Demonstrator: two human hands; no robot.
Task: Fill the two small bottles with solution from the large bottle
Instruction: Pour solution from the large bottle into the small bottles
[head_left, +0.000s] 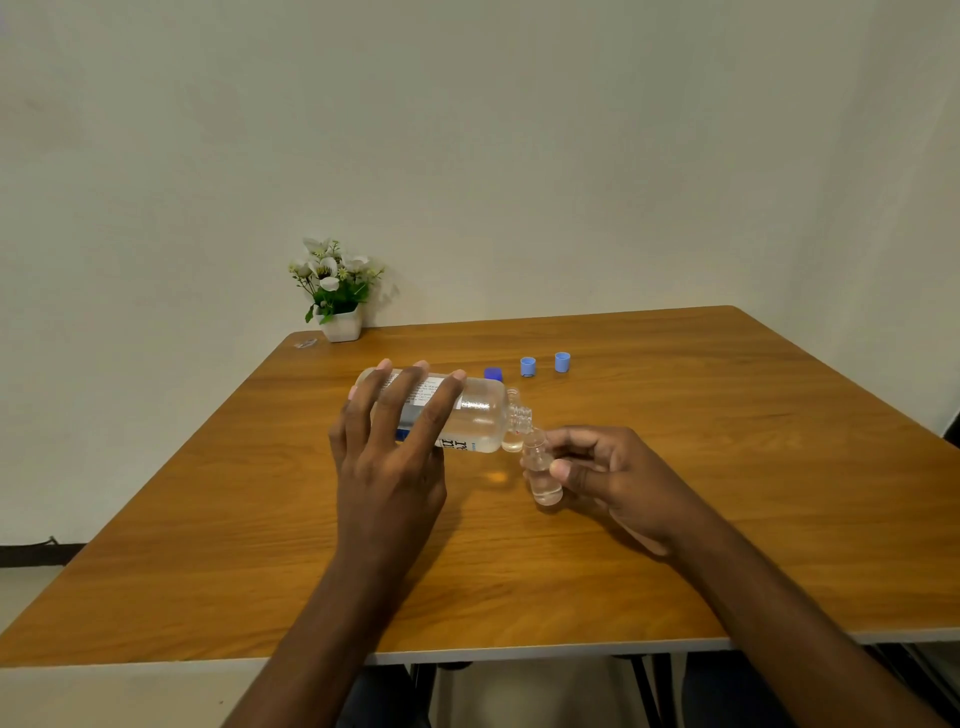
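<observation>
While the large bottle (467, 421) lies almost flat in the air above the table (727, 519), its open neck points to 3 o'clock and touches the mouth of a small bottle (540, 470). The left hand (389, 457) holds the large bottle from above, with the fingers spread wide over its label and the thumb hidden behind. Clear liquid lies along the lower side of the large bottle. The right hand (608, 473) pinches the small bottle between thumb and fingers, slightly tilted, and some clear liquid is at its bottom. A second small bottle (513, 423) seems to stand just behind the neck of the large one, but it is hard to see. At 12 o'clock from the hands, a dark blue cap (493, 373) and two light blue caps (528, 366) (562, 361) stand in a row. At 11 o'clock, at the far corner, is a flower pot (340, 325).
</observation>
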